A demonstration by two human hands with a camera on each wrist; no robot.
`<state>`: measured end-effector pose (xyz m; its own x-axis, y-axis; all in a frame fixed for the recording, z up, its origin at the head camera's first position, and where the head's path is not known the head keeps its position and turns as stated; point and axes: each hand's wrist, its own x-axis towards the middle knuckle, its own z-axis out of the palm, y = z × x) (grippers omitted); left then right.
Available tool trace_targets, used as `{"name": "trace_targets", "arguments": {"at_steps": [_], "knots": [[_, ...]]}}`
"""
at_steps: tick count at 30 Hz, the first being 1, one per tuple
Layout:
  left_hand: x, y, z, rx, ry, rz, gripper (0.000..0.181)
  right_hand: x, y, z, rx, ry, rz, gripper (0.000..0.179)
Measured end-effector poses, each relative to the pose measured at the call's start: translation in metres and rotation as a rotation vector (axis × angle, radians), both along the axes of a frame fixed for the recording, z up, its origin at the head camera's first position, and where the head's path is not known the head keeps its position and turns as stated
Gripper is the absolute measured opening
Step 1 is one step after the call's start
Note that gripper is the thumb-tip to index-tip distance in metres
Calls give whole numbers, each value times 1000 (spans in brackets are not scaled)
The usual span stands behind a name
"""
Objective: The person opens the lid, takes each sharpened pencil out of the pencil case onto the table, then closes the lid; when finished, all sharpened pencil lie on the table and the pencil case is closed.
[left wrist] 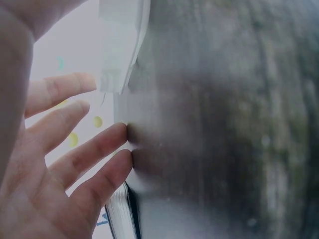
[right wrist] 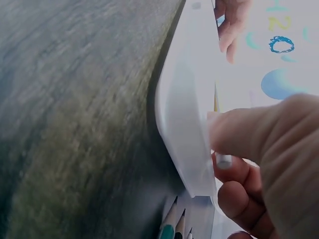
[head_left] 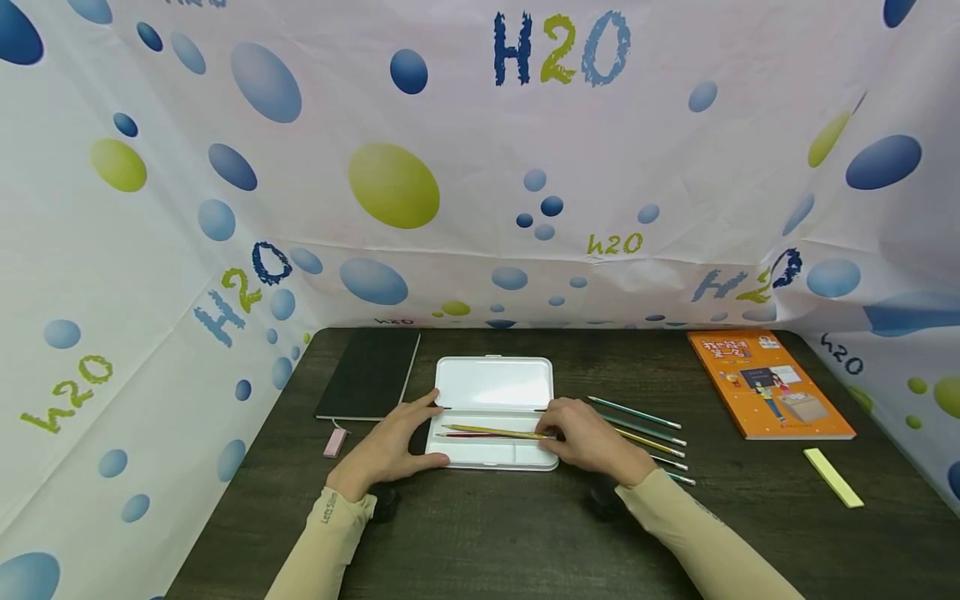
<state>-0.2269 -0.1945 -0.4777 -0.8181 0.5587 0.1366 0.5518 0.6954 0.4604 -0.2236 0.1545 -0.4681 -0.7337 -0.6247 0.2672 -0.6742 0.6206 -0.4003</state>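
A white pencil case [head_left: 470, 454] lies opened out on the dark table, its lid [head_left: 495, 383] folded back. Inside the case are a yellow pencil [head_left: 491, 430] and a red one beneath it. My right hand [head_left: 588, 437] is over the case's right end, pinching the yellow pencil near its end; a pale pencil end [right wrist: 224, 161] shows by the thumb in the right wrist view. At the left side, my left hand [head_left: 390, 442] spreads its fingers, with thumb and a fingertip touching the case. Several pencils [head_left: 641, 433] lie right of the right hand, partly covered by it.
A black book [head_left: 369, 375] lies at the back left, with a pink eraser [head_left: 335, 442] in front of it. At the right are an orange book [head_left: 772, 387] and a yellow strip [head_left: 834, 477]. A printed sheet [head_left: 480, 167] hangs behind the table.
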Motion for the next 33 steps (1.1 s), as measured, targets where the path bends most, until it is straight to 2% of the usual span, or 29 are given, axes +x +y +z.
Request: {"name": "trace_targets", "arguments": {"at_steps": [8, 15, 19, 24, 28, 33], "knots": [[0, 1, 1, 2, 5, -2, 82, 2, 7, 3, -54, 20, -24, 4], [1, 1, 2, 0, 9, 0, 80, 5, 24, -1, -143, -23, -74, 6], [1, 1, 2, 2, 8, -2, 80, 11, 35, -2, -228, -43, -94, 5], [2, 1, 1, 2, -2, 0, 79, 22, 56, -2, -317, -73, -136, 4], [2, 1, 1, -3, -6, 2, 80, 35, 80, -3, -347, -91, -197, 5], [1, 1, 2, 0, -5, 4, 80, 54, 112, -2, -376, -76, -258, 9]]}}
